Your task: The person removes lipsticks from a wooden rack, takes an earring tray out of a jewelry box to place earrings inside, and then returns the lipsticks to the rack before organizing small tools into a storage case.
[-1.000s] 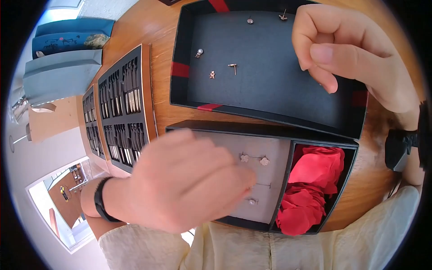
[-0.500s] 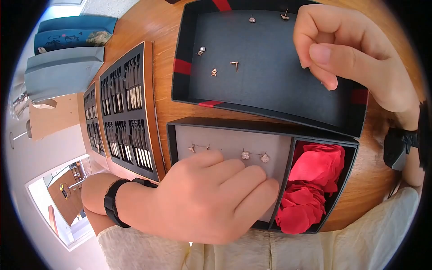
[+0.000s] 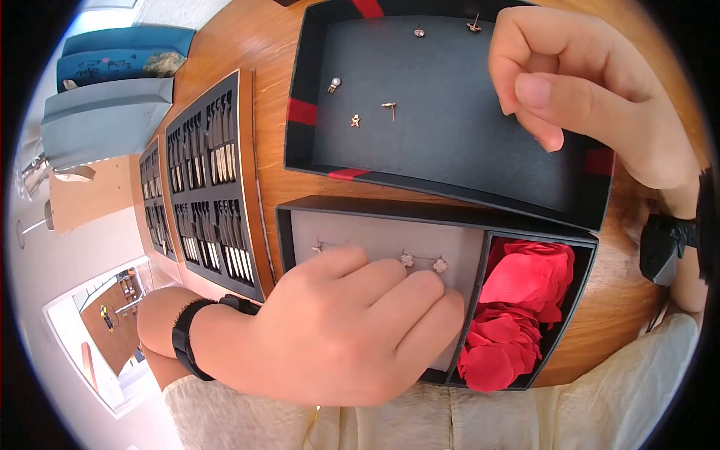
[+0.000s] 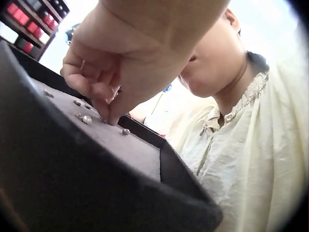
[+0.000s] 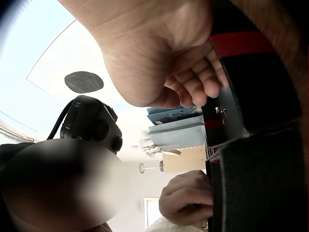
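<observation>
In the head view my left hand (image 3: pixel 345 322) is over the grey pad (image 3: pixel 382 229) of the lower black box, its fingertips hidden beneath it. The left wrist view shows that hand (image 4: pixel 145 50) with thumb and finger pinched together at the pad, apparently on a small earring, mostly covered. A pearl earring (image 4: pixel 86 119) and a stud (image 4: pixel 126 131) sit close by. Two flower-shaped earrings (image 3: pixel 440 265) are in the pad beyond the knuckles. My right hand (image 3: pixel 592 97) hangs loosely curled above the upper box (image 3: pixel 435 142), thumb against the forefinger, nothing visible in it.
Several loose earrings, among them a star-shaped one (image 3: pixel 355 121), lie in the upper box. Red petals (image 3: pixel 529 281) fill the lower box's right compartment. Trays of narrow items (image 3: pixel 210 180) and blue bags (image 3: pixel 112 112) stand at the left.
My left hand has moved right and slightly toward my body, uncovering the pad's upper left part, then stayed nearly still. The right hand has barely moved.
</observation>
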`<state>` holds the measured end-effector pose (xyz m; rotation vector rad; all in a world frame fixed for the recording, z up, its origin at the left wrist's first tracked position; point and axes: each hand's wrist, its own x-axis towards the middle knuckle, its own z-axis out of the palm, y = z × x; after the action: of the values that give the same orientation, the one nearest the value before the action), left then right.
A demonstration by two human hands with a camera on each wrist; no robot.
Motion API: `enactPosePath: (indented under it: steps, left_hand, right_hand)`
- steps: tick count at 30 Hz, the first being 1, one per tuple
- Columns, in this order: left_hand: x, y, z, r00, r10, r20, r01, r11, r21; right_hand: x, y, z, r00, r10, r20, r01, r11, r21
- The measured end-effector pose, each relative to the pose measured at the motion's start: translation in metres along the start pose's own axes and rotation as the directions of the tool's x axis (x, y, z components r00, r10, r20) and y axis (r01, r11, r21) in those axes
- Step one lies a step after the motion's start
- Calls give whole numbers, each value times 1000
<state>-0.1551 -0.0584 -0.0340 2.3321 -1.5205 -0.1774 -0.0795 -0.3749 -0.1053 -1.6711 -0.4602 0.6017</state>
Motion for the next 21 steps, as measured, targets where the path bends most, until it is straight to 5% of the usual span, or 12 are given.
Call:
enactPosePath:
  steps: [10, 21]
  left_hand:
    - [0, 3, 3, 999, -28, -44, 25, 997, -75]
    - [-4, -10, -17, 995, -45, 90, 55, 992, -111]
  right_hand:
    - [20, -14, 14, 1000, -1, 7, 2, 1000, -19]
    - [23, -16, 15, 1000, -2, 5, 2, 999, -37]
